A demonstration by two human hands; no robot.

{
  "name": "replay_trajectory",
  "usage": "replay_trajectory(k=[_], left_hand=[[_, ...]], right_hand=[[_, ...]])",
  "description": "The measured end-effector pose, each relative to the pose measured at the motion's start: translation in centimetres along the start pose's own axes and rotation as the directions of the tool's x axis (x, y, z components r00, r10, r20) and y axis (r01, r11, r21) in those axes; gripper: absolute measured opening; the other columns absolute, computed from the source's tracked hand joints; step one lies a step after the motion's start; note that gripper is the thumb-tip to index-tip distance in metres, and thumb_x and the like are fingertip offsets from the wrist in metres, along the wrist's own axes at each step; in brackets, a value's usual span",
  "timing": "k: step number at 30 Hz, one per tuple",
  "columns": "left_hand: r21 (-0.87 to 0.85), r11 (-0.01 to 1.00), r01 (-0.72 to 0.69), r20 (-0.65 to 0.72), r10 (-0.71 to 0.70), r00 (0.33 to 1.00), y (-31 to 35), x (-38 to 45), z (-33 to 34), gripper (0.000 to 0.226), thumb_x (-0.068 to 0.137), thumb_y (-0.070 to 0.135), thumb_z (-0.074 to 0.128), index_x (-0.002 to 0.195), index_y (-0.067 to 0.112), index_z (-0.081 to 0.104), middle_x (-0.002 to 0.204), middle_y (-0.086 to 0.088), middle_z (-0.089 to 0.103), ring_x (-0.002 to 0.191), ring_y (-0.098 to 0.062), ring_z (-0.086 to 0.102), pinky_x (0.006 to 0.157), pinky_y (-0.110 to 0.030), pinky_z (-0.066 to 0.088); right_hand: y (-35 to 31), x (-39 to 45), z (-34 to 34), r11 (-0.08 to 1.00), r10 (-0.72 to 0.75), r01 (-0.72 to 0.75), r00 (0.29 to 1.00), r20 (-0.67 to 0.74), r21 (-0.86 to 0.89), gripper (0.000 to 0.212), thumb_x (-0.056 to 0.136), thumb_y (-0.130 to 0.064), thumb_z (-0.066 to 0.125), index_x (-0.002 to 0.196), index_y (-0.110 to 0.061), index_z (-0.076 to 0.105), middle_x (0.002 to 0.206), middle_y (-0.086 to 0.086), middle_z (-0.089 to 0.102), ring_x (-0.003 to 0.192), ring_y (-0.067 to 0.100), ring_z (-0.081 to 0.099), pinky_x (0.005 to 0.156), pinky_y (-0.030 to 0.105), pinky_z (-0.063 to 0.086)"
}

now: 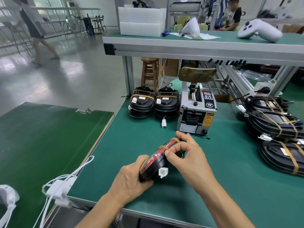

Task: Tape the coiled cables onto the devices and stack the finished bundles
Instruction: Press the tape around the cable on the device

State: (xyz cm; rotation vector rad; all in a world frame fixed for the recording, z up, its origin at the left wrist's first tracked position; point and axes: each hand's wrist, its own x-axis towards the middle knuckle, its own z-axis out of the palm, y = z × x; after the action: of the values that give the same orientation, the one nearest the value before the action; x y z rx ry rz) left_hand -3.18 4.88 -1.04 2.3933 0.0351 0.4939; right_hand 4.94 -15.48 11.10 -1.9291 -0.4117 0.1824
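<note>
Your left hand [131, 180] grips the near end of the black device [158, 162], tilting it on edge above the green mat [213, 178] so your right hand [187, 155] can pinch and smooth the amber tape strip [164, 148] over its rim. Finished bundles [153, 102] sit stacked beside the tape dispenser [196, 109], probably so strips and stack stay within reach.

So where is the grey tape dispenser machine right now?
In the head view, the grey tape dispenser machine stands mid-table, right of two stacks of taped black devices, just beyond both hands.
</note>
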Motion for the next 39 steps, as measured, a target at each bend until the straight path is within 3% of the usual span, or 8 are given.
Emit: replay_trajectory(k=[3, 6, 11, 23, 31, 35, 37, 39], left_hand=[[-0.004, 1.0, -0.001, 0.01, 0.001, 1.0, 0.1, 0.1, -0.1, 0.057, 0.08, 0.038, 0.077, 0.129, 0.043, 0.049, 0.088, 0.031, 0.061, 0.068, -0.008, 0.053, 0.066, -0.026, 0.055], [-0.009, 1.0, -0.017, 0.003, 0.017, 1.0, 0.2, 0.0, -0.2, 0.057, 0.08, 0.038, 0.077, 0.129, 0.042, 0.049, 0.094, 0.022, 0.064, 0.067, -0.012, 0.052, 0.066, -0.027, 0.055], [-0.005, 1.0, -0.019, -0.008, 0.019, 1.0, 0.4, 0.1, -0.2, 0.054, 0.08, 0.037, 0.077, 0.127, 0.04, 0.05, 0.092, 0.015, 0.066, 0.067, -0.019, 0.053, 0.064, -0.031, 0.055], [-0.015, 1.0, -0.002, 0.015, 0.003, 1.0, 0.5, 0.0, -0.3, 0.053, 0.08, 0.037, 0.077, 0.126, 0.04, 0.052, 0.089, 0.014, 0.067, 0.068, -0.02, 0.057, 0.065, -0.034, 0.057], [0.003, 1.0, 0.003, 0.014, -0.003, 1.0, 0.6, 0.0, -0.3, 0.056, 0.079, 0.041, 0.075, 0.128, 0.042, 0.048, 0.1, 0.017, 0.067, 0.071, -0.018, 0.061, 0.064, -0.028, 0.055], [-0.012, 1.0, 0.015, 0.008, -0.015, 1.0, 0.6, 0.0, -0.4, 0.053, 0.079, 0.038, 0.078, 0.125, 0.042, 0.05, 0.087, 0.013, 0.065, 0.068, -0.019, 0.053, 0.066, -0.033, 0.056], [-0.006, 1.0, 0.001, 0.005, -0.001, 1.0, 0.7, 0.0, -0.4, 0.052, 0.079, 0.038, 0.077, 0.124, 0.041, 0.052, 0.084, 0.012, 0.065, 0.068, -0.021, 0.053, 0.066, -0.034, 0.057], [-0.003, 1.0, -0.005, 0.002, 0.005, 1.0, 0.8, 0.0, -0.4, 0.051, 0.079, 0.037, 0.077, 0.124, 0.041, 0.052, 0.084, 0.012, 0.065, 0.069, -0.021, 0.053, 0.067, -0.035, 0.057]], right_hand=[[0.3, -0.2, 0.2, 1.0, -0.001, 0.001, 1.0, -0.017, 0.026, 0.014, 0.084, -0.021, 0.08, 0.074, -0.027, 0.073, 0.148, -0.02, 0.049, 0.152, 0.003, 0.03, 0.127, 0.048, 0.019], [0.6, -0.2, 0.3, 0.998, -0.02, 0.022, 0.999, -0.035, 0.057, 0.018, 0.084, -0.023, 0.084, 0.081, -0.028, 0.066, 0.147, -0.019, 0.051, 0.151, 0.007, 0.034, 0.126, 0.049, 0.021], [0.9, -0.2, 0.3, 0.985, 0.004, 0.0, 1.0, -0.018, 0.173, 0.02, 0.086, -0.023, 0.082, 0.084, -0.039, 0.069, 0.149, -0.026, 0.047, 0.15, 0.0, 0.032, 0.121, 0.031, 0.026], [1.6, -0.2, 1.6, 0.992, -0.016, 0.029, 0.994, -0.104, 0.125, 0.011, 0.089, -0.028, 0.079, 0.09, -0.032, 0.069, 0.147, -0.028, 0.047, 0.151, -0.005, 0.023, 0.126, 0.044, 0.023], [1.7, -0.7, 1.4, 0.996, -0.083, 0.083, 0.996, -0.012, -0.016, 0.059, 0.062, -0.067, 0.076, 0.111, -0.04, 0.057, 0.151, -0.036, 0.034, 0.153, -0.01, 0.008, 0.124, 0.035, 0.019], [2.6, 0.3, -0.1, 0.985, -0.028, 0.046, 0.994, -0.11, 0.167, 0.056, 0.073, -0.069, 0.068, 0.123, -0.044, 0.06, 0.141, -0.028, 0.056, 0.136, -0.01, 0.044, 0.118, 0.032, 0.035], [3.1, 1.2, -0.7, 0.985, 0.026, 0.003, 0.985, -0.169, 0.173, 0.063, 0.072, -0.073, 0.066, 0.129, -0.047, 0.057, 0.14, -0.027, 0.056, 0.133, -0.012, 0.045, 0.118, 0.032, 0.036], [3.4, 1.7, -0.6, 0.981, 0.11, -0.096, 0.991, -0.075, 0.168, 0.086, 0.066, -0.079, 0.069, 0.143, -0.047, 0.047, 0.145, -0.024, 0.051, 0.135, -0.007, 0.045, 0.119, 0.033, 0.035]])
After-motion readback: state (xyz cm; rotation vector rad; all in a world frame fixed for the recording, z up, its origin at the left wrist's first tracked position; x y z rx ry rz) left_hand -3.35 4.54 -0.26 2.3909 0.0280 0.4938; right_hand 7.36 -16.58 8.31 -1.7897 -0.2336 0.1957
